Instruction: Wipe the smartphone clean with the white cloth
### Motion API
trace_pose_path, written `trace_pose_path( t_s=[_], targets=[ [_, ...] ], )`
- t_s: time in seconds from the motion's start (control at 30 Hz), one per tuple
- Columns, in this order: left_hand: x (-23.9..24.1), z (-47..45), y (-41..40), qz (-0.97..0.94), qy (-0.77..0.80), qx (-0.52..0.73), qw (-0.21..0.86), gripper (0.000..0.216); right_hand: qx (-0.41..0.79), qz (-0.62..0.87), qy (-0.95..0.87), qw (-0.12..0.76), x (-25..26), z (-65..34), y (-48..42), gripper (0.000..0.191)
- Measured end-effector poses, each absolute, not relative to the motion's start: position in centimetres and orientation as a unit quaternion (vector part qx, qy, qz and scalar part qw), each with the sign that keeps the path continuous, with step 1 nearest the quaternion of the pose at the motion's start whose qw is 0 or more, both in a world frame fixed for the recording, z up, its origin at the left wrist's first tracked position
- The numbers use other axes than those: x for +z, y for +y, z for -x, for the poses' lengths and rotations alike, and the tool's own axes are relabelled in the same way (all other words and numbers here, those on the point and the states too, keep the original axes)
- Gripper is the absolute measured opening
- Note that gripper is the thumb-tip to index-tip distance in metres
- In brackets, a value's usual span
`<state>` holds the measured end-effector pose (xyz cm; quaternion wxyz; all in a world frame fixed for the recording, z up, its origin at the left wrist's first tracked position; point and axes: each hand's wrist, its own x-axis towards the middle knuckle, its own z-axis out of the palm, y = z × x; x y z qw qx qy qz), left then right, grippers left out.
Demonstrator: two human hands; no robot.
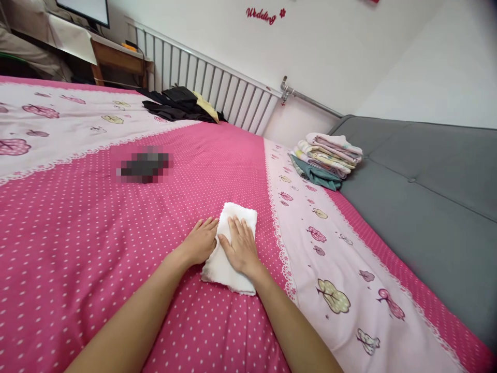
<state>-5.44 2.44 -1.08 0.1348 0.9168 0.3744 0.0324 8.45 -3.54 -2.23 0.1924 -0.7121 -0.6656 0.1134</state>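
A folded white cloth (238,282), like a small towel with wavy edges, lies flat on the pink polka-dot bedspread (229,166). My right hand (241,246) rests palm down on top of the cloth, fingers stretched out and pointing away from me. At the cloth's left edge is my left hand (200,241), palm down on the bedspread with its fingers extended. The left thumb side touches or nearly touches the cloth; I cannot tell which. Neither hand grips anything.
A stack of folded clothes (328,155) sits by the grey headboard (423,171). Dark clothes (178,103) lie near the white bed rail (217,72). A dark pixelated patch (145,166) hides something at left. Beyond stand a desk (120,57) and monitor (87,10).
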Motion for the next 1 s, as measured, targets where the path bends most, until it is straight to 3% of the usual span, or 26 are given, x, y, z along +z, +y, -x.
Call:
trace_pose_path(
  t_s=[0.27, 0.67, 0.9, 1.0],
  targets=[
    [-1.4, 5.6, 2.6, -0.927, 0.352, 0.040, 0.126, 0.059, 0.107, 0.761, -0.617, 0.170, -2.1, -8.9, -0.4, 0.072],
    [-1.8, 5.4, 2.8, -0.927, 0.355, 0.036, 0.113, 0.051, 0.098, 0.707, -0.682, 0.161, -2.2, -8.3, -4.0, 0.064],
    [-1.8, 5.1, 2.7, -0.925, 0.359, 0.055, 0.110, 0.053, 0.139, 0.691, -0.686, 0.182, -2.0, -7.6, -8.2, 0.088],
    [-1.7, 4.9, 2.5, -0.924, 0.364, 0.059, 0.105, 0.054, 0.141, 0.693, -0.678, 0.198, -2.1, -7.6, -8.4, 0.085]
  ],
)
